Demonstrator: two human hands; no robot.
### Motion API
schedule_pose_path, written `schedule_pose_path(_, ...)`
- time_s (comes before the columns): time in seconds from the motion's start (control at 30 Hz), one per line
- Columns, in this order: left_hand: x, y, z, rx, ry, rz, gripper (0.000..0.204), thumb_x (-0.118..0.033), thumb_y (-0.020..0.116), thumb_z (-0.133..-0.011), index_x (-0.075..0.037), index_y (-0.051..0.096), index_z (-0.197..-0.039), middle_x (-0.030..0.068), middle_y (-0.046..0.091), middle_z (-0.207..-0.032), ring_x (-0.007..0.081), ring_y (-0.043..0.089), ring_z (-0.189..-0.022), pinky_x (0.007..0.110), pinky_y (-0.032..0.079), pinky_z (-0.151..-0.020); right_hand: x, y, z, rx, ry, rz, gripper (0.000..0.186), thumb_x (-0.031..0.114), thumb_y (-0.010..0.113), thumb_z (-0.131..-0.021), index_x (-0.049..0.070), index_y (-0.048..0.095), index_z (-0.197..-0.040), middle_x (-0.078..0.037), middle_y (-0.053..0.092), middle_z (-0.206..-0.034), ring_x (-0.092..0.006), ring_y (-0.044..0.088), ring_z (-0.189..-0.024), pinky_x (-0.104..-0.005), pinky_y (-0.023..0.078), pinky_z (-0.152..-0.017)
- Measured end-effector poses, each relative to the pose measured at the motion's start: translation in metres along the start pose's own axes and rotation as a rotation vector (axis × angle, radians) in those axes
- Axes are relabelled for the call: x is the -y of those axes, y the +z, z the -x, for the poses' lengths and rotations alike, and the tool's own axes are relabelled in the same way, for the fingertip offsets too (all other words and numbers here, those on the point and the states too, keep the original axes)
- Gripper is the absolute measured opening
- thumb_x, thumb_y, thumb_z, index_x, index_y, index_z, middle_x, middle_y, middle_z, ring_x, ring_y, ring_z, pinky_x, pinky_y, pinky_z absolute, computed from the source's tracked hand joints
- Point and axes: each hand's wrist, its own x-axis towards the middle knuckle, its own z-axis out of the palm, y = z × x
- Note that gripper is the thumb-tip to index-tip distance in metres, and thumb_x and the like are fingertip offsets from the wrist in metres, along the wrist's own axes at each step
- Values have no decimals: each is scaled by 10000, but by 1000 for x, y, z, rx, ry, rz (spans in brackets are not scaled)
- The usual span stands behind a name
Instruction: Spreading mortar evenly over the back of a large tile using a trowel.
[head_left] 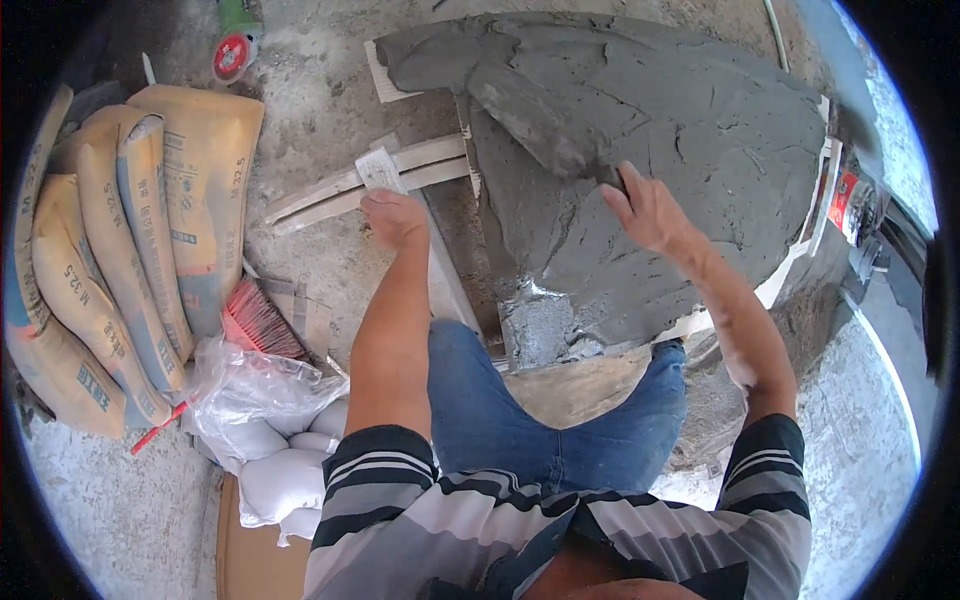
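My right hand (650, 210) is closed around the handle of a trowel (535, 120). The long blade lies against a broad spread of wet grey mortar (690, 120), pointing up and left. Mortar coats the blade. Left of the spread, my left hand (397, 218) is curled over a long pale flat strip (445, 280), near its far end. That strip runs from beyond my fist back toward my left knee. Beneath its far end, a grooved whitish rail (320, 195) lies crosswise, reaching the mortar's left edge. My fingers' undersides are hidden.
Several tan cement bags (210, 170) lean at the left. Near them are a red-bristled brush (262, 322) and a clear plastic bag (250, 385) over white bundles. A green tool with a red disc (233, 57) lies at the far left; a red-labelled container (852, 208) stands right.
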Motion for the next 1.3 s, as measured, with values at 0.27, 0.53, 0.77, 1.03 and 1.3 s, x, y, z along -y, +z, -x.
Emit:
schedule_pose_path(0.27, -1, -6, -2, -18, 6, 13, 369, -323, 321, -906, -9, 505, -970, 239, 573, -951, 426, 557, -852, 516, 434, -710, -2, -22, 67, 34, 164, 65, 279, 295, 505, -880, 39, 404, -926, -256, 541, -632, -470, 532, -646, -515, 405, -535)
schedule_pose_path(0.53, -5, -10, -2, 60, -55, 5, 365, -332, 314, -905, -23, 487, -994, 235, 553, -1009, 426, 550, -888, 532, 419, -741, 87, -60, -55, 70, -191, 284, 320, 309, 470, -897, -4, 435, -951, -245, 562, -652, -432, 564, -664, -498, 441, -588)
schedule_pose_path(0.77, -3, -1, -2, 42, -53, 36, 372, -335, 307, -904, -21, 478, -1008, 225, 552, -1004, 429, 546, -881, 527, 425, -739, 126, -40, -176, -26, -374, 457, 343, 333, 467, -894, -1, 498, -964, -236, 592, -762, -400, 585, -768, -459, 465, -671)
schedule_pose_path(1.03, 8, -15, -11, 40, -55, 13, 396, -346, 293, -909, -7, 482, -986, 226, 544, -997, 428, 538, -895, 537, 424, -731, 112, -49, -149, 130, 61, 13, 245, 220, 531, -838, 12, 525, -968, -172, 497, -738, -269, 577, -609, -390, 470, -557)
schedule_pose_path(1.3, 103, 41, -86, 161, -101, 438, 327, -313, 356, -904, -35, 503, -990, 178, 568, -1048, 356, 545, -968, 418, 425, -779, 95, -31, -78, -152, -69, -21, 387, 389, 473, -887, 8, 437, -948, -273, 587, -786, -468, 554, -782, -514, 449, -650)
